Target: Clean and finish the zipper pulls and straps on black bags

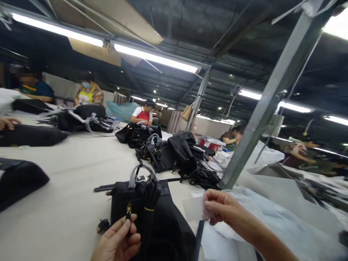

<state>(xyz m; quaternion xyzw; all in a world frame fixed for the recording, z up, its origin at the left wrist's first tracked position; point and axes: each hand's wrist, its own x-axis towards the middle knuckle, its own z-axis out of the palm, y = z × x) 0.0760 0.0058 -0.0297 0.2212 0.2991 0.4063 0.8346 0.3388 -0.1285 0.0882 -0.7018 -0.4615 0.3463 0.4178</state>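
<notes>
A black bag [163, 217] lies on the pale table right in front of me, its straps bundled with a yellow tie and its top handle wrapped in clear plastic. My left hand [119, 235] pinches the black zipper pull [128, 217] that hangs from a gold slider on the bag's face. To the right of the bag, my right hand [220, 206] is closed on a thin translucent sheet [193, 208]. Beneath that hand lies white plastic wrapping [261, 214]. A small black item [103, 226] rests just left of the bag.
Several black bags [163, 152] are heaped farther back, beside a slanted metal post [261, 105]. More black bags [81, 116] lie at the left, where another person's hand [9, 123] touches one. Other people sit around the tables. Fluorescent tubes [157, 58] hang overhead.
</notes>
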